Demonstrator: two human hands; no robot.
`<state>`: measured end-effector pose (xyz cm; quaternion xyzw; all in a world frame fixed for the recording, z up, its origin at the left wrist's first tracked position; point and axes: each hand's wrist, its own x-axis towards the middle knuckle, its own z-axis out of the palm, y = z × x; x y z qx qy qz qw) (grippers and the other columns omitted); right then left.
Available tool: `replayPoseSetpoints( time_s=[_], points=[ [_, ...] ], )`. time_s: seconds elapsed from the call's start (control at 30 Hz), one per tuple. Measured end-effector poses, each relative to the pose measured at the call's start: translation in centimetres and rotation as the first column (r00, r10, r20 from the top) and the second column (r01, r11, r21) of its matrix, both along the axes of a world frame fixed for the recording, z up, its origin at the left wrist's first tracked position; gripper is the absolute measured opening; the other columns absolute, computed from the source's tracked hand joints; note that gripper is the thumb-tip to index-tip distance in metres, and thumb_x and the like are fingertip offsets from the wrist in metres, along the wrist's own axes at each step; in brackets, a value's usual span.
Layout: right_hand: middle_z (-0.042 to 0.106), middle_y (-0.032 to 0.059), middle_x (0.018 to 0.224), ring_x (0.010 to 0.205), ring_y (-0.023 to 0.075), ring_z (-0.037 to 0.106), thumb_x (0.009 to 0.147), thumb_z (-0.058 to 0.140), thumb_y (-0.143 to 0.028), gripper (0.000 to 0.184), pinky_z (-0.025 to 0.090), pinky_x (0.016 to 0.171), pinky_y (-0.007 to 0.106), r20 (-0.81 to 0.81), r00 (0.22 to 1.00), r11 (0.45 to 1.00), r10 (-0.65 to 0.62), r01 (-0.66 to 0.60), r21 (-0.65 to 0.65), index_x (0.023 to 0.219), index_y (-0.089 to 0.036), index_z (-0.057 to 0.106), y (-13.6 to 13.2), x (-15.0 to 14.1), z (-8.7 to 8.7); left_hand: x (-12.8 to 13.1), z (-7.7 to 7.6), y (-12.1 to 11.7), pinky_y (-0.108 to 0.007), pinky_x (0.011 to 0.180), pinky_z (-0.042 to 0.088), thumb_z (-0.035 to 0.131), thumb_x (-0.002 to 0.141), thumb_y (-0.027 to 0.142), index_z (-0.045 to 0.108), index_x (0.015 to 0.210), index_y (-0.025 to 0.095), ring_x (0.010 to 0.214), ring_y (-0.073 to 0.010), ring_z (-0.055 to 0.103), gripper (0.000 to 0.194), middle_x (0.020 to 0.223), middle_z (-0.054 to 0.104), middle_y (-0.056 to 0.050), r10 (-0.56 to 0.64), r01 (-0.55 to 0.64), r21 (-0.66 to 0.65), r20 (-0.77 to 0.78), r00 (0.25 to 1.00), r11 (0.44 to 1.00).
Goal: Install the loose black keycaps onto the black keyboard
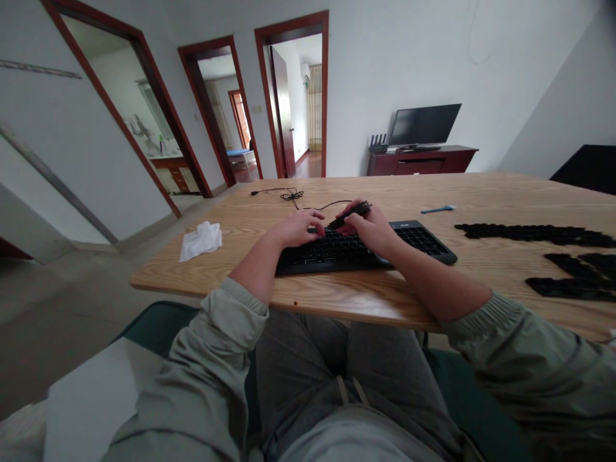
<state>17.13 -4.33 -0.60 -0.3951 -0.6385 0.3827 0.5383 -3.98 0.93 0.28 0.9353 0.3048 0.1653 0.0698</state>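
A black keyboard (332, 255) lies on the wooden table in front of me, many of its keycaps off. My right hand (370, 224) is closed around a slim black handheld tool (350, 214), held slanted over the upper middle of the keyboard. I cannot make out the tool's exact kind. To its left, my left hand (304, 228) rests at the keyboard's upper left part, fingers bent and apart, with nothing visible in them. My hands and the tool hide part of the keys.
Black keycaps lie in rows (534, 233) and clusters (572, 285) at the right of the table (231, 273). A small blue-handled brush (437, 210) lies behind the keyboard. A crumpled white tissue (201, 240) is at left, and a coiled black cable (291, 195) behind my hands.
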Motion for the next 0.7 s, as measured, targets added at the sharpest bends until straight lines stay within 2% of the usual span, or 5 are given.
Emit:
replayPoseSetpoints(
  time_s=[0.13,0.3,0.53,0.63,0.7],
  points=[
    [0.068,0.0035,0.082,0.068,0.016,0.067,0.072,0.058,-0.017,0.013,0.055,0.062,0.028,0.04,0.999,0.998,0.027,-0.028,0.05,0.085,-0.018,0.058,-0.3,0.3,0.0,0.0,0.0,-0.1,-0.039,0.106,0.043,0.064,0.081,0.018,0.075,0.084,0.019,0.116,-0.0219,0.057,0.012,0.128,0.06,-0.008,-0.021,0.022,0.029,-0.017,1.0,0.999],
    [0.066,0.003,0.077,0.065,0.0159,0.066,0.07,0.057,-0.017,0.012,0.055,0.062,0.028,0.103,0.994,0.999,0.035,-0.039,0.036,0.082,-0.017,0.06,-0.3,0.7,-0.1,0.3,-0.4,-0.3,-0.037,0.106,0.043,0.064,0.081,0.019,0.076,0.083,0.022,0.116,-0.0216,0.057,0.013,0.125,0.062,-0.007,-0.016,0.018,0.058,-0.025,1.0,0.998],
    [0.068,0.0049,0.082,0.066,0.016,0.065,0.066,0.052,-0.015,0.017,0.053,0.059,0.027,0.063,0.998,0.997,0.028,-0.023,-0.078,0.08,-0.018,0.06,0.1,0.9,0.7,0.7,-0.4,-0.4,-0.036,0.101,0.044,0.064,0.08,0.02,0.075,0.081,0.021,0.11,-0.0203,0.059,0.011,0.118,0.065,-0.006,-0.013,0.015,0.085,-0.023,1.0,0.996],
    [0.07,0.0061,0.087,0.069,0.0167,0.064,0.065,0.051,-0.014,0.02,0.051,0.059,0.027,0.108,0.992,0.996,0.068,-0.061,-0.068,0.081,-0.018,0.062,0.5,1.5,0.9,0.9,-0.1,-1.0,-0.036,0.094,0.047,0.066,0.076,0.023,0.07,0.086,0.019,0.101,-0.0211,0.061,0.012,0.106,0.067,-0.007,0.046,-0.046,0.087,0.01,0.999,0.995],
    [0.071,0.0067,0.091,0.074,0.0181,0.064,0.064,0.05,-0.015,0.021,0.05,0.06,0.028,0.134,0.984,0.993,0.113,-0.109,-0.039,0.081,-0.018,0.062,1.0,1.8,1.1,1.3,0.0,-1.4,-0.036,0.088,0.049,0.071,0.072,0.029,0.065,0.096,0.017,0.096,-0.0216,0.062,0.027,0.101,0.067,-0.007,0.113,-0.118,0.06,0.083,0.99,0.991]
  ],
)
